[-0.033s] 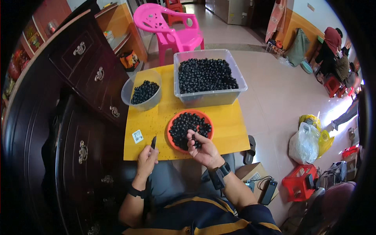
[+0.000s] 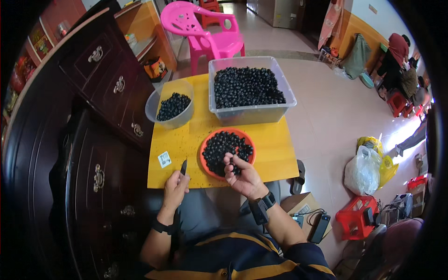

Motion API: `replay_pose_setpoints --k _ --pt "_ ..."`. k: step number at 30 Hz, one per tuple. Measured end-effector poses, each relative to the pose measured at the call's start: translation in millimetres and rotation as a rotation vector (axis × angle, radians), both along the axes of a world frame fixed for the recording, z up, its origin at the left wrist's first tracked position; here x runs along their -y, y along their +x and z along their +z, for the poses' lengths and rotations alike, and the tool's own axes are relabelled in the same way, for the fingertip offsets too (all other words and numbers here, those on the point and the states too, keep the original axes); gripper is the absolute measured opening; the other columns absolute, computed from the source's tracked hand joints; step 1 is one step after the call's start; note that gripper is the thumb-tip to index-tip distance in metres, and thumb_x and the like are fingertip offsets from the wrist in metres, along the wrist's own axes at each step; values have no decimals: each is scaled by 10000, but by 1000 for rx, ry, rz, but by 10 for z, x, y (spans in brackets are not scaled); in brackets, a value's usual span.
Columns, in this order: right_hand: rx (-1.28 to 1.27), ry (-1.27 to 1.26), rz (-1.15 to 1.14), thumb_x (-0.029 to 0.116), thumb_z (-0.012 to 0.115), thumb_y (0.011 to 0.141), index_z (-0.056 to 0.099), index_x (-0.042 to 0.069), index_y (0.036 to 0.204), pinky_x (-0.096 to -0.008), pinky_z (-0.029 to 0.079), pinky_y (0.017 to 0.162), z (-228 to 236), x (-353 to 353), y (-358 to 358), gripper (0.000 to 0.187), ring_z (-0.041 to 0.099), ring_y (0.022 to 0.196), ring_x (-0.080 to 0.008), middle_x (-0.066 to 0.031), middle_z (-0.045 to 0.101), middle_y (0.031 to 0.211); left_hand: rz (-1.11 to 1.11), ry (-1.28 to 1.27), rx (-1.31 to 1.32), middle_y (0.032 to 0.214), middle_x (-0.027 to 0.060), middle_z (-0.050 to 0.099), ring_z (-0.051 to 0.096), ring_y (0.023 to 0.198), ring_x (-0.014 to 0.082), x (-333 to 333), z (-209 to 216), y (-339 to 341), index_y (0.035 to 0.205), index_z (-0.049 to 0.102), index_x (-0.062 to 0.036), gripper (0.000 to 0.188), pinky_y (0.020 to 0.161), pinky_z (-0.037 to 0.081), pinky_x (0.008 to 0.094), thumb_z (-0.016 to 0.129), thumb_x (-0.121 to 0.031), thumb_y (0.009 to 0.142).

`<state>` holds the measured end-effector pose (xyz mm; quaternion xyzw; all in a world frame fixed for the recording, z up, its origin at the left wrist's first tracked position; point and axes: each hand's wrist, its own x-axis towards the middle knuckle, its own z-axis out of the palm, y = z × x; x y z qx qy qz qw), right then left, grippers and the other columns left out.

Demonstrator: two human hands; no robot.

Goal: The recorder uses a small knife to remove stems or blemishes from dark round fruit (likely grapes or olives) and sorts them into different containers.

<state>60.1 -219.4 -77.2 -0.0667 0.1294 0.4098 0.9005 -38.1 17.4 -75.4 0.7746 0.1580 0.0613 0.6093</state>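
Note:
My left hand (image 2: 175,186) is closed around a small dark knife (image 2: 184,167), its tip pointing up and away from me over the near edge of the yellow table (image 2: 275,154). Beside it, my right hand (image 2: 245,181) is palm up above the near right side of a round orange plate (image 2: 202,159). Its fingers are curled together around a dark round fruit, mostly hidden by the fingertips. Many glossy black fruits (image 2: 220,147) cover the plate, with a bit of orange bottom showing near my fingertips.
A large clear bin (image 2: 252,115) of black fruits stands at the back of the table. To its left is a round clear tub (image 2: 179,122), partly filled. A white label (image 2: 164,159) lies near my left hand. Dark drawers (image 2: 105,88) flank the left; a pink chair (image 2: 219,44) stands behind.
The whole view has shifted very slightly. Both hands keep their grip and place.

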Motion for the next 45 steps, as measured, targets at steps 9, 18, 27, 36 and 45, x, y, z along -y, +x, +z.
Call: replay_pose_setpoints --k 9,18,27,36,45 --pt "181 -153 17 336 558 978 599 94 1124 -193 431 567 156 -2 -249 285 512 668 -60 24 599 899 -101 -39 -19 631 -4 529 509 543 73 342 366 -54 801 541 -34 170 514 413 239 619 -149 899" --pt "380 -341 169 244 635 942 586 149 925 -159 429 575 97 -4 -576 108 534 662 -28 62 599 797 -233 217 168 642 20 536 483 585 79 828 564 -72 808 556 -15 205 530 413 262 742 -98 790" --pt "263 -297 143 219 603 961 587 135 927 -156 437 554 20 43 -650 91 537 657 -31 55 584 803 -229 301 244 602 40 550 505 539 92 890 543 -83 751 557 -4 199 510 413 260 742 -68 783" --pt "253 -224 70 199 591 966 578 116 925 -176 443 555 12 80 -701 94 531 640 -49 41 563 787 -184 308 368 659 57 624 590 562 109 1032 573 -148 883 646 -13 110 525 461 264 696 26 793" --pt "171 -125 65 219 612 952 575 122 953 -196 452 593 -42 96 -709 104 539 660 -59 25 587 828 -204 432 499 729 75 667 650 617 154 1005 470 -233 938 649 -26 146 547 501 277 704 1 806"
